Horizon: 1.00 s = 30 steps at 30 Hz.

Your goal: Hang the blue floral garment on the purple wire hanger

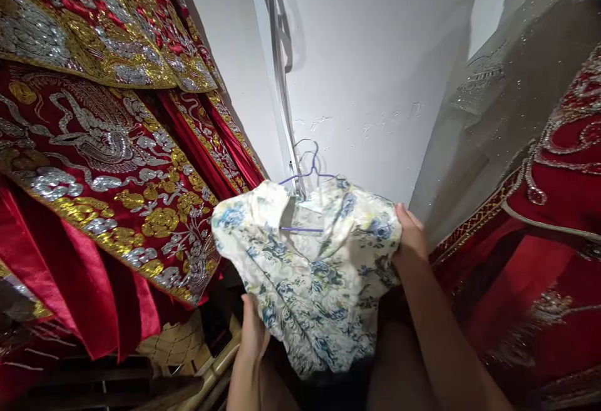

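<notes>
Centrally, floral blouse (319, 279), right grip (411, 231) pinching its sleeve (382, 224), left grip (253, 329) alongside, closure unclear.

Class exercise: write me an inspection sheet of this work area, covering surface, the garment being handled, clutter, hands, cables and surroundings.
Surface: white wall, marked in places; no worktop seen.
Job's things: floral shirt on purple hanger, creased.
Clutter: woven item low on the left, partly shadowed.
Grippers: right hand grips a sleeve; left hand at the shirt's lower side, fingers partly hidden.
Cables: nothing seen.
Surroundings: red embroidered garments on both sides; metal pole along the wall.
</notes>
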Tool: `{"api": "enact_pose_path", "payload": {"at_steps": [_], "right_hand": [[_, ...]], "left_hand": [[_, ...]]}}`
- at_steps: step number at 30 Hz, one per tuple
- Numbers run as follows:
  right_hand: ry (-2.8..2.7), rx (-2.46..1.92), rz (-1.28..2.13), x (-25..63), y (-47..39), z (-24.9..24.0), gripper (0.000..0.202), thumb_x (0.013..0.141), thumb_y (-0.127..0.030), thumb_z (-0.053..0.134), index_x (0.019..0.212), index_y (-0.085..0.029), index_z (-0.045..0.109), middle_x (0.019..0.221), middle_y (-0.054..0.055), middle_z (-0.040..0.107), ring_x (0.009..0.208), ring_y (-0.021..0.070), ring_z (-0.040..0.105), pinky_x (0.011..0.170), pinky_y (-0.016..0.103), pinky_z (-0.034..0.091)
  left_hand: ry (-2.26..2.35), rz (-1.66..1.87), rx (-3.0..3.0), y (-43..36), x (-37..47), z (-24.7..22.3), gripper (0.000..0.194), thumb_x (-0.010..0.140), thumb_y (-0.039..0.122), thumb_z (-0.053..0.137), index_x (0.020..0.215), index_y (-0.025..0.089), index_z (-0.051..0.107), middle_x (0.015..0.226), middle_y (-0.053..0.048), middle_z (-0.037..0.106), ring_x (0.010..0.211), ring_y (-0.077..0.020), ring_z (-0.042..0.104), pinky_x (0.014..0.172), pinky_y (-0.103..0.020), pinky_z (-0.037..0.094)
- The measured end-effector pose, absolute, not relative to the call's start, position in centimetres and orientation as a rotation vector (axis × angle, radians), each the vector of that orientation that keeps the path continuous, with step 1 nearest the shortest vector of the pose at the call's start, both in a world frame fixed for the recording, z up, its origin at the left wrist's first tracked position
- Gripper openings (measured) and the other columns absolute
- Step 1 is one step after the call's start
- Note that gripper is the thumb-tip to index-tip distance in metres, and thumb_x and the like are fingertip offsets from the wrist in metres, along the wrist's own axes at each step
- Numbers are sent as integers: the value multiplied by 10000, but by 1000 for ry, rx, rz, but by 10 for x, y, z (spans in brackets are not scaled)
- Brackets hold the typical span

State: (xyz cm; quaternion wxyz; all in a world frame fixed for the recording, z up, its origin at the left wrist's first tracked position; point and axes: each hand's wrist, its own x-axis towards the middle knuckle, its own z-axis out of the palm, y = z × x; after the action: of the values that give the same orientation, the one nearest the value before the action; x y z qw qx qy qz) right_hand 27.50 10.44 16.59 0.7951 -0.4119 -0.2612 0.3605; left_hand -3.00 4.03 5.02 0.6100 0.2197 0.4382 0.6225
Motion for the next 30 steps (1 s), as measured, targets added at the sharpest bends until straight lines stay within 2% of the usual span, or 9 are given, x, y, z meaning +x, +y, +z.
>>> {"api": "enact_pose_path", "payload": {"at_steps": [4,8,12,15,18,22,26,28,30], "right_hand": [[-530,-897,953,261,98,150,482,622,-589,851,826,-195,663,668,-6,664,690,208,691,568,269,535],[-554,-908,974,267,72,113,442,732,-594,770,930,-211,674,837,15,703,821,224,685,662,300,536],[-597,-1065,630,267,49,65,472,808,-570,687,1139,-237,638,1131,43,654,1021,222,610,837,323,485],[-680,-1228,521,254,31,44,355,817,-530,683,983,-220,631,956,29,627,902,202,577,801,306,449],[-1119,-1212,934,228,14,45,355,919,-508,553,732,-207,572,709,2,559,701,172,533,690,289,425],[-1613,-1108,1403,184,0,59,351,952,-459,538,716,-199,553,628,-13,569,613,148,534,603,258,387],[-1634,-1119,1412,159,3,52,490,985,-533,438,645,-191,527,472,-38,468,460,118,448,515,251,334],[-1585,-1221,1288,159,8,46,573,981,-574,407,542,-205,405,434,-47,365,436,102,367,488,259,275],[-1571,-1339,1103,166,13,42,572,936,-577,500,535,-216,310,470,-53,318,484,99,333,501,265,236]], "left_hand": [[1213,1347,607,16,-21,29,742,558,430,930,1214,181,689,1278,-117,695,1367,-340,511,1210,-445,315],[1150,1227,563,-9,-5,23,780,571,342,933,1281,173,657,1222,-129,722,1251,-341,615,1149,-458,410],[1123,1137,471,-16,-2,21,706,616,287,907,1270,176,667,1153,-140,746,1167,-349,668,1091,-484,468],[1166,1125,531,-11,-4,22,671,615,265,899,1242,166,682,1107,-140,757,1155,-353,674,1099,-503,454],[1209,1116,630,-6,-4,25,655,601,321,898,1204,163,699,1121,-138,753,1202,-353,645,1133,-495,416],[1286,1099,905,-7,-1,19,585,654,479,834,1131,156,728,1187,-144,730,1254,-357,604,1153,-491,389],[1340,1135,1265,-14,0,-1,513,731,523,754,1089,156,745,1258,-160,699,1288,-363,575,1167,-497,364],[1348,1155,1335,-17,-1,-7,507,789,514,710,1152,161,726,1313,-163,670,1327,-355,544,1177,-494,351],[1349,1158,1325,-20,-1,-7,540,813,513,695,1223,163,695,1348,-163,648,1363,-348,511,1187,-490,337]]}}
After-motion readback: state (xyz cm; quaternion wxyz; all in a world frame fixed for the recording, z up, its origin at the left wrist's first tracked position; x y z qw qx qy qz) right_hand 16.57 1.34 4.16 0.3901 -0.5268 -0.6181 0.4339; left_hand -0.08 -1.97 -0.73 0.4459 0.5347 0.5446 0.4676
